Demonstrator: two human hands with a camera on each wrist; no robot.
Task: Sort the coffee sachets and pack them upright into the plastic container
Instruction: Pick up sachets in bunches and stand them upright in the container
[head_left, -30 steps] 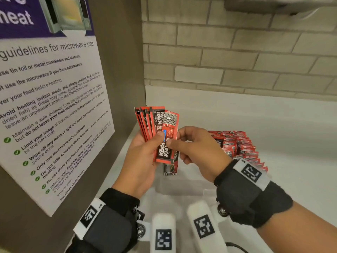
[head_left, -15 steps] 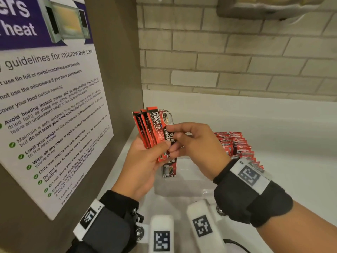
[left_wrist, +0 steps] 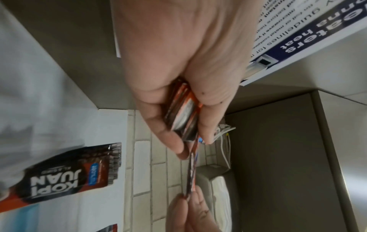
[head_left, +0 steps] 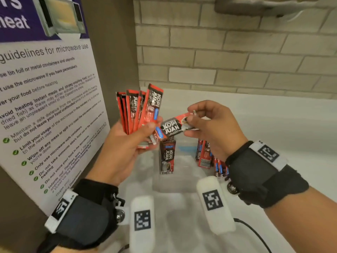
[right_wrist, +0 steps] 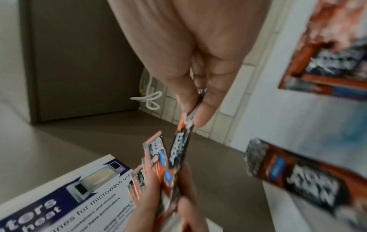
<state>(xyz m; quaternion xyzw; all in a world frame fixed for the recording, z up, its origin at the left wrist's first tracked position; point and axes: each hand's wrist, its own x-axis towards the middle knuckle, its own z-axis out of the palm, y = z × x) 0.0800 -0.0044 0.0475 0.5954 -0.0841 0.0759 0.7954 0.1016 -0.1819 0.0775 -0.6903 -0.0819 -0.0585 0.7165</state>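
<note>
Several sachets fanned in left hand; right hand pinches one. Few stand in container at 6 o'clock; most unpacked.

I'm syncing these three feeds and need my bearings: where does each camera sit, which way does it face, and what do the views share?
Head: worn on the head, looking forward and down at the left hand gripping a fan of sachets, the right hand pinching a single sachet, the plastic container; both wrists show.
Left wrist: looks along the palm at the fan, edge-on; right fingertips show.
Right wrist: looks along the fingers at the single sachet; left fingers show.
Shared: both wrist views show the microwave poster and the single sachet.
</note>
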